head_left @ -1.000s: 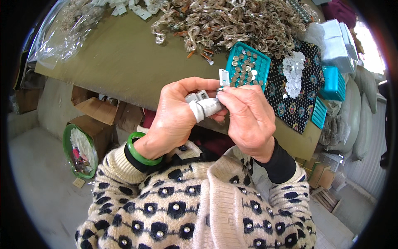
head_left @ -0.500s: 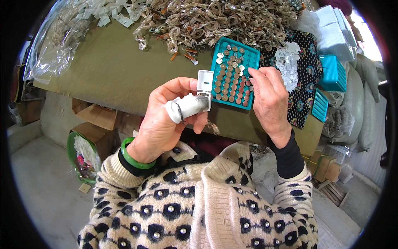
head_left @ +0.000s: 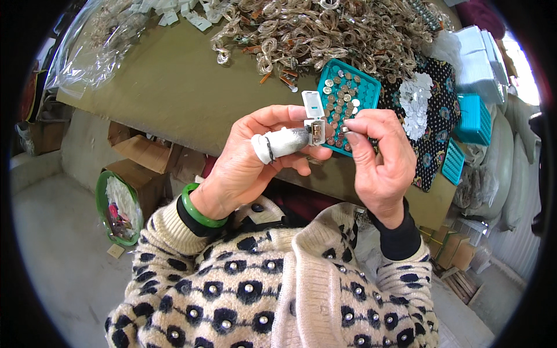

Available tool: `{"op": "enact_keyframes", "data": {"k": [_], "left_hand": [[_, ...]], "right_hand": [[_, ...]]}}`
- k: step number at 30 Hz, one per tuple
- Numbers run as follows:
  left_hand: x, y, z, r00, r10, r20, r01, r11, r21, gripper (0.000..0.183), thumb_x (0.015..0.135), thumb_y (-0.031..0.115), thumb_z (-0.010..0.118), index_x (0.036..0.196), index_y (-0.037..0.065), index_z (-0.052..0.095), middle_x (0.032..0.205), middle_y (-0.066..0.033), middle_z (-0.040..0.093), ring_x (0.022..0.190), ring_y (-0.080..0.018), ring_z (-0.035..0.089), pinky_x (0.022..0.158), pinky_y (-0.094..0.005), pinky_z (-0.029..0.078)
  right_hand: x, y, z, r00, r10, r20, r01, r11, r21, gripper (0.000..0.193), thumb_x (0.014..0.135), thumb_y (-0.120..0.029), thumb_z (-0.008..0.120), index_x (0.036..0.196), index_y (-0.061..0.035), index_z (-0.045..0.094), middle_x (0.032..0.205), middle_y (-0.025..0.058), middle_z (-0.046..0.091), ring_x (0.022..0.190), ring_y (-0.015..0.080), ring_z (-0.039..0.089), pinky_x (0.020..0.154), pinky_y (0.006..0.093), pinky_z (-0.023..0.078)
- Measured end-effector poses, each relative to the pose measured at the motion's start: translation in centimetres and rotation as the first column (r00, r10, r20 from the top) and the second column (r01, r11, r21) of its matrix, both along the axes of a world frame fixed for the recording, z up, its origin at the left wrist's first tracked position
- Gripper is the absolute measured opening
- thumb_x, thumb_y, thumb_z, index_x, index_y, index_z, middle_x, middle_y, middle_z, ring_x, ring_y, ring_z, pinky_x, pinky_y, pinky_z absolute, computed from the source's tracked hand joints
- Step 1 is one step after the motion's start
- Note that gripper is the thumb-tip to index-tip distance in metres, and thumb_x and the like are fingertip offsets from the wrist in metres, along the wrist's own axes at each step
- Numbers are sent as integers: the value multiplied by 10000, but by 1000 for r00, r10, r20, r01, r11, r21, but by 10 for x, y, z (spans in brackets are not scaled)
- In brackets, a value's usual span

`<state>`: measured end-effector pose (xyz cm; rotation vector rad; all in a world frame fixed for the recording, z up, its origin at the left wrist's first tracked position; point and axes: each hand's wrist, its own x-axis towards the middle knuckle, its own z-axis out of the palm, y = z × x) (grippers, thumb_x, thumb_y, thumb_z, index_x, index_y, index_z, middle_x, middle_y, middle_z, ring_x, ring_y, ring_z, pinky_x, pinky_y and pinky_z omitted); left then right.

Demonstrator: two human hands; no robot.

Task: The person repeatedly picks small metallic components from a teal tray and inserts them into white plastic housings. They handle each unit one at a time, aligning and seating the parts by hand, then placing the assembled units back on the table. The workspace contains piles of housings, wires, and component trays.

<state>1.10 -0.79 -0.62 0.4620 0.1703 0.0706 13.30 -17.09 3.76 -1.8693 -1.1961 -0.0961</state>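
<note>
My left hand (head_left: pixel 232 148) holds a small white battery box (head_left: pixel 316 132) whose hinged lid (head_left: pixel 313 104) stands open, showing metal contacts inside. A white wrapping (head_left: pixel 278 145), dark at the tip and tied with a black band, covers the thumb. Between the thumb and forefinger of my right hand (head_left: pixel 387 153) is a small silvery button cell (head_left: pixel 346 129), held just right of the box; whether it is one or a stack I cannot tell. Behind both hands lies a teal tray (head_left: pixel 372 88) with rows of button cells (head_left: pixel 347 97), partly covered by the hands and box.
Coiled thin wires (head_left: pixel 325 35) heap along the table's far side. White flat pieces (head_left: pixel 415 104) lie on a dark patterned cloth (head_left: pixel 432 152) at right. Stacked teal trays (head_left: pixel 474 119) stand beyond it. A green basket (head_left: pixel 103 214) is on the floor at left.
My right hand has left the tray with a button cell and come close to the battery box. The box has turned, so its inside now shows. The whole view has shifted slightly.
</note>
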Motion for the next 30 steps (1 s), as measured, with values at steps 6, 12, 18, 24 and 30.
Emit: {"op": "enact_keyframes", "data": {"k": [6, 12, 18, 24, 30], "left_hand": [[-5, 0, -4, 998, 59, 26, -58, 996, -69, 269, 945, 88, 633, 1199, 6, 598, 1104, -175, 672, 929, -300, 712, 713, -350, 622], [-9, 0, -7, 998, 56, -5, -56, 998, -33, 274, 927, 114, 655, 1175, 12, 599, 1025, -165, 670, 835, -245, 700, 654, -330, 612], [-12, 0, -5, 998, 70, -9, -70, 997, -43, 252, 918, 89, 661, 1148, -1, 609, 984, -165, 673, 786, -237, 701, 601, -297, 598], [-13, 2, -2, 995, 92, -34, -92, 996, -11, 167, 932, 31, 626, 1095, -8, 630, 936, -150, 680, 760, -216, 706, 599, -267, 581], [-11, 0, 0, 994, 107, -4, -106, 993, 44, 158, 925, 32, 639, 1078, -9, 639, 927, -147, 689, 790, -229, 717, 589, -264, 585]], "right_hand": [[-18, 24, -7, 989, -27, 144, 13, 995, 97, 161, 832, 35, 702, 974, 4, 634, 912, 137, 632, 788, 241, 615, 707, 325, 513], [-25, 28, -11, 967, -27, 255, 7, 997, 78, 195, 831, 50, 694, 1005, 8, 617, 918, 150, 612, 770, 260, 602, 667, 332, 507], [-24, 31, -5, 958, 75, 277, -78, 997, -3, 193, 819, 70, 687, 990, 24, 609, 904, 147, 601, 758, 262, 595, 649, 334, 504], [-19, 30, 5, 974, 184, 132, -175, 982, -77, 178, 801, 74, 685, 951, 25, 603, 871, 150, 593, 751, 272, 596, 657, 331, 503], [-20, 26, 11, 849, 215, -482, -228, 973, 33, 156, 865, 62, 652, 973, -5, 560, 971, 101, 585, 806, 174, 598, 692, 290, 513]]}}
